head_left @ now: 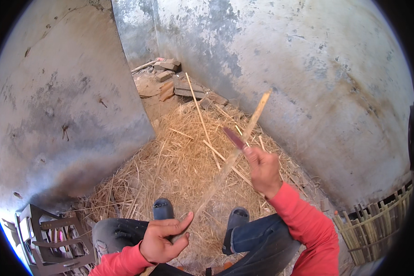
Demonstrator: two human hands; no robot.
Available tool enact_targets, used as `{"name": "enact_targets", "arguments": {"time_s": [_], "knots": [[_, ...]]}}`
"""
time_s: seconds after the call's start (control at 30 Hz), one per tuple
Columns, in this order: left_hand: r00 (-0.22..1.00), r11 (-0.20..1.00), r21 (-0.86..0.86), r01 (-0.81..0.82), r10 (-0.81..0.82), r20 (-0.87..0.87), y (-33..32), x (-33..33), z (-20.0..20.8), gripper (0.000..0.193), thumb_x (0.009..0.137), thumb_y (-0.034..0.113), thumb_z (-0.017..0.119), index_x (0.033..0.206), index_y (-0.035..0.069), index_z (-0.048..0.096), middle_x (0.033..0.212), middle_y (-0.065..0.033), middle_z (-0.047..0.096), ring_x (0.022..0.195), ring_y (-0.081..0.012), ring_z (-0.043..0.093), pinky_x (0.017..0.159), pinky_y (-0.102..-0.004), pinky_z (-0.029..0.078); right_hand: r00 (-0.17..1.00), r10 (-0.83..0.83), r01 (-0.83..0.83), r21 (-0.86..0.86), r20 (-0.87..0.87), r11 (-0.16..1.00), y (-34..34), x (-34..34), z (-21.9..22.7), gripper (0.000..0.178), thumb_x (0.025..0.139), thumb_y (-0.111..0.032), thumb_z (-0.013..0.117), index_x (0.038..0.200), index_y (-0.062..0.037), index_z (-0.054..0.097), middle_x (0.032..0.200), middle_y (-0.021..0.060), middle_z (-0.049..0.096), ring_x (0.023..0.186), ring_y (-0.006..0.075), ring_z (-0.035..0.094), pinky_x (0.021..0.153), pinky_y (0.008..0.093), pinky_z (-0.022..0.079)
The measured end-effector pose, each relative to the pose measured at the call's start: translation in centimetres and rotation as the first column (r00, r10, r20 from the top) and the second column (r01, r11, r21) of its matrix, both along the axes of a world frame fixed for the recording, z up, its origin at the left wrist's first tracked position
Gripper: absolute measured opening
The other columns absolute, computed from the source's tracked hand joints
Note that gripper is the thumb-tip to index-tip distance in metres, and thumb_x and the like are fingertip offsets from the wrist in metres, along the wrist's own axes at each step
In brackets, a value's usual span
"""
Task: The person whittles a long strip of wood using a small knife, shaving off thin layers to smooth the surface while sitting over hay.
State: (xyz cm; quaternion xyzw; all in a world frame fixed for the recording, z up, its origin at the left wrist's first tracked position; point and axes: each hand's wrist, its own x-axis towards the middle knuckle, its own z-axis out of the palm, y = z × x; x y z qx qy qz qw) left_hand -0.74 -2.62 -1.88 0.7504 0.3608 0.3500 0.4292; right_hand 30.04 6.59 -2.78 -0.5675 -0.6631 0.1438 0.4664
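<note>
Left hand gripping pale strip, right hand gripping knife

Knife across strip, shavings beneath, bricks behind, slats right

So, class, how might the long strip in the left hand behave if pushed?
The strip is probably light, being so narrow. It seems fairly stiff, running nearly straight beyond the left hand. Its flattish shape suggests sliding, not rolling.

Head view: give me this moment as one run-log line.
left hand: holds strip | right hand: holds knife, blade crossing strip | strip: slants up rightward, middle blurred | beneath: scattered shavings
</note>
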Motion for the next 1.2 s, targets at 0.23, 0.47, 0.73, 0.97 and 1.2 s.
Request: {"name": "enact_targets", "arguments": {"time_s": [0.23,0.47,0.73,0.97,1.2], "knots": [[0.996,0.993,-0.077,-0.091,0.09,-0.011,0.1,0.6,0.1,0.051,0.085,-0.005,0.068,0.136,-0.005,0.063,0.069,-0.0037,0.056,0.057,-0.0068,0.052,0.055,-0.0246,0.041,0.96,0.25,-0.246,-0.049,0.125,0.968,-3.9,-5.6,0.6,0.042,0.106,-0.037,0.058,0.078,-0.0062,0.064,0.052,0.0157,0.054,0.046,0.0333,0.06,0.044,0.0453,0.043],[0.966,0.91,-0.393,-0.133,0.207,0.153,-0.5,1.2,-0.5,0.052,0.087,0.001,0.073,0.137,-0.004,0.062,0.069,-0.0022,0.053,0.062,-0.0043,0.043,0.056,-0.0235,0.036,0.965,0.263,-0.264,-0.106,-0.022,0.959,-4.0,-5.8,0.4,0.042,0.105,-0.033,0.059,0.075,-0.0037,0.059,0.054,0.0114,0.049,0.044,0.0226,0.052,0.044,0.0363,0.036],[0.994,0.982,-0.189,0.0,0.021,0.108,-0.1,0.6,-1.1,0.053,0.092,0.001,0.072,0.143,-0.001,0.058,0.085,-0.0003,0.065,0.074,-0.0041,0.053,0.067,-0.0214,0.045,0.794,0.121,-0.358,-0.297,-0.596,0.885,-2.6,-3.2,2.0,0.029,0.102,-0.029,0.067,0.095,-0.0003,0.072,0.068,-0.0067,0.054,0.063,0.0036,0.046,0.058,0.0255,0.038],[0.991,0.79,-0.601,0.124,-0.065,0.119,-0.8,0.4,0.7,0.064,0.1,0.013,0.069,0.156,0.0,0.041,0.09,0.0014,0.061,0.076,-0.0047,0.054,0.066,-0.0222,0.045,0.729,-0.005,-0.158,-0.175,-0.685,0.972,-1.5,-0.7,3.0,0.019,0.1,-0.018,0.066,0.093,-0.001,0.072,0.062,-0.006,0.053,0.05,0.0012,0.044,0.045,0.0229,0.031],[0.991,0.794,-0.599,0.099,-0.133,-0.012,-4.7,-5.1,1.5,0.052,0.102,0.012,0.066,0.147,-0.005,0.049,0.11,-0.0041,0.067,0.091,-0.0069,0.06,0.08,-0.0238,0.049,0.605,-0.114,0.113,-0.056,-0.788,0.992,-0.6,3.9,4.0,0.024,0.101,-0.023,0.065,0.1,-0.0004,0.072,0.057,-0.0072,0.045,0.043,0.0021,0.035,0.04,0.0238,0.024]]}}
